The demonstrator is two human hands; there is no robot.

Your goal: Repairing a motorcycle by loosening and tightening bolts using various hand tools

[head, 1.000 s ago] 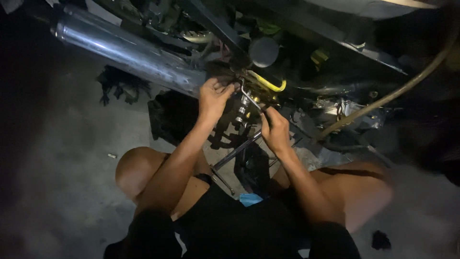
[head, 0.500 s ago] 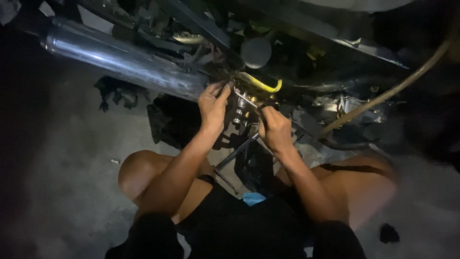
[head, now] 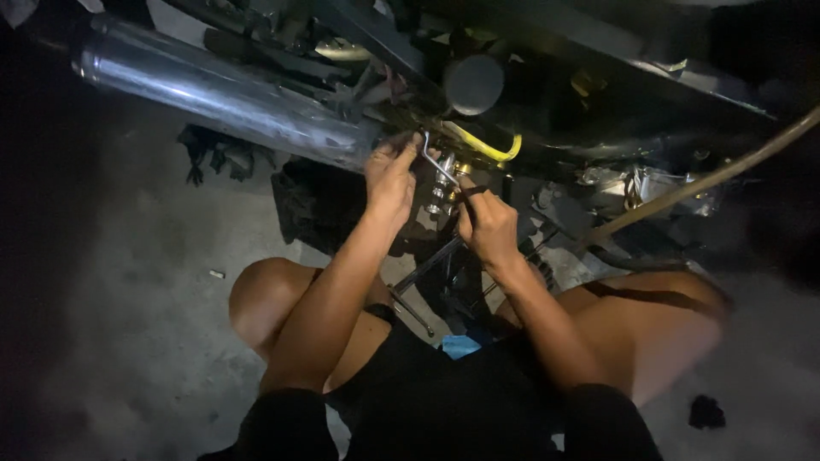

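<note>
Our right hand (head: 489, 224) has its fingers pinched narrow around the near end of a thin bent metal tool (head: 437, 162). The tool runs up and left to its hooked far end. Our left hand (head: 391, 175) has its fingers curled against the same spot beside the tool's far end; we cannot tell whether they grip anything. Both hands sit on a small metal fitting (head: 437, 198), partly hidden by our fingers and shadow. Just far-right, a yellow hose (head: 487, 149) curves. A chrome exhaust pipe (head: 222, 90) runs off far-left, cut off by the frame. A tan hose (head: 709, 179) crosses right. Motorcycle underside is mostly black, hard to make out. We squat on grey concrete floor (head: 128, 324); dark rag (head: 213, 154) far left.
</note>
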